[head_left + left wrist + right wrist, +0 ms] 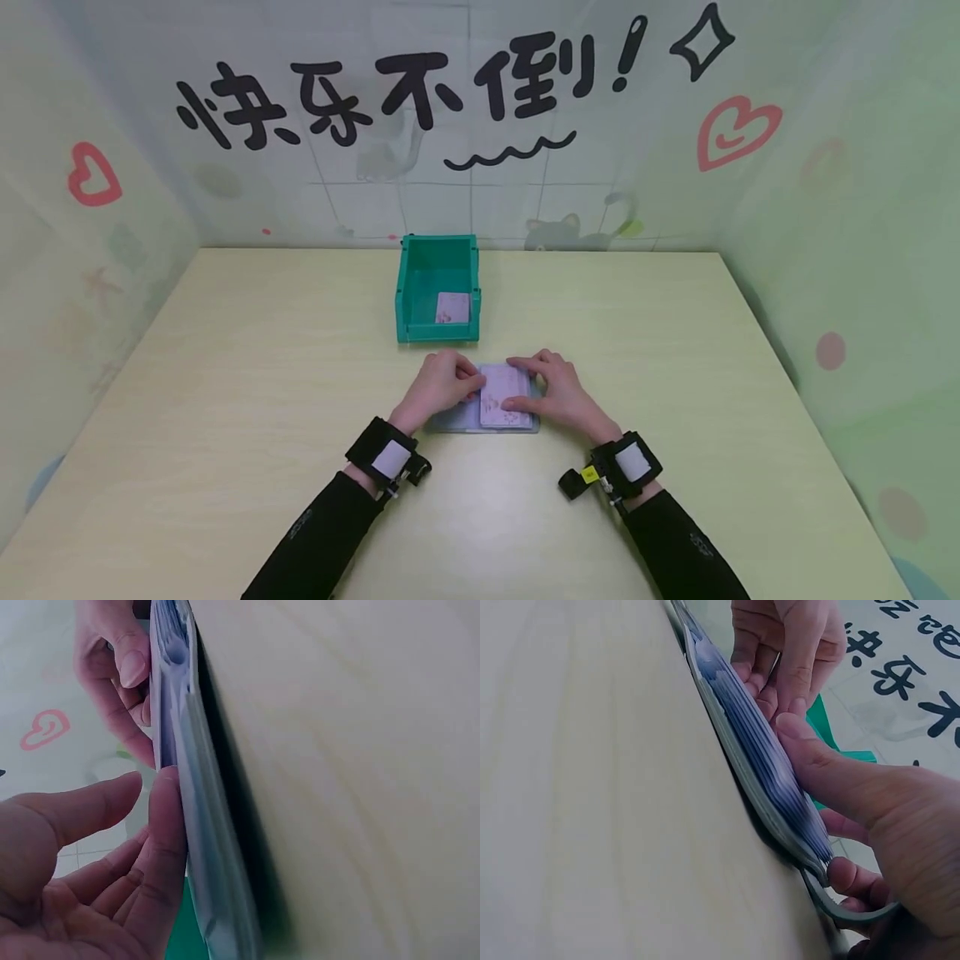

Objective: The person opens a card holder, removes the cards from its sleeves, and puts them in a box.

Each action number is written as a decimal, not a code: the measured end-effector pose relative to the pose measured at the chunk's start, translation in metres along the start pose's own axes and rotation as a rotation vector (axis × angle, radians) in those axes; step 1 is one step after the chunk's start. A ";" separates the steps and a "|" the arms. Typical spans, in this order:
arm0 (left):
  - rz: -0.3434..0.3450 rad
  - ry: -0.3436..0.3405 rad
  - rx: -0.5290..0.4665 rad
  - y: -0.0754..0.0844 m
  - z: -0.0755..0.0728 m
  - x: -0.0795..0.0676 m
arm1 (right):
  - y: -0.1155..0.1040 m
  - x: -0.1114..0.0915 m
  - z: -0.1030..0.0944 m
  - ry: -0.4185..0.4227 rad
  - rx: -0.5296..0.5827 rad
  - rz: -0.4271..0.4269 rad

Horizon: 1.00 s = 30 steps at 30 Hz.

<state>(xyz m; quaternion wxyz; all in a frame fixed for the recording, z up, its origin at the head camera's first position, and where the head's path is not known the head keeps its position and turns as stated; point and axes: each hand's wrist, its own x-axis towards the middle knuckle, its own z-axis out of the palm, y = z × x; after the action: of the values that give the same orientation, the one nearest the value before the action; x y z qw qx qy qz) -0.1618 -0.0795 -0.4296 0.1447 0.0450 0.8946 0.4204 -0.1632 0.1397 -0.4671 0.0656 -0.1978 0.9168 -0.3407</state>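
- The right hand [558, 387] is bent round a small book [501, 392]. Its thumb sits on top and its other fingers are at the edge, so it has hold of it.
- The left hand [444, 379] is loosely open, with a little gap between thumb and pointing finger. One fingertip touches the side of the book. I can't see a page pinched there.
- The book lies flat on the tabletop [300, 367], just in front of the green box [438, 333].
- The book should be light and easy to lift. The pages look thin and bendy, so they could slip apart or crease. The cover [453, 419] looks smooth and a bit stiffer.
- The best place to hold it is by the edges, thumb on top and fingers under the cover.
- It has a pale pink-purple top with tiny pictures, lots of bluish pages packed together, and a grey-green edge.
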 end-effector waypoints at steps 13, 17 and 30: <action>-0.061 -0.034 -0.157 -0.011 0.001 0.008 | 0.001 0.000 0.004 0.045 -0.023 -0.026; -0.071 -0.039 -0.161 -0.012 0.001 0.008 | 0.002 0.000 0.005 0.051 -0.028 -0.029; -0.104 -0.071 -0.233 -0.013 -0.003 0.008 | 0.003 -0.001 0.004 0.037 -0.023 -0.023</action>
<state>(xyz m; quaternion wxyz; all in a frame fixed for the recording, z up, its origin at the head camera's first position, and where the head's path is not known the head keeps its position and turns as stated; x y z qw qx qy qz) -0.1703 -0.0885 -0.4396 0.2022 -0.0034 0.8350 0.5118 -0.1620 0.1399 -0.4718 0.0424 -0.2030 0.9193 -0.3344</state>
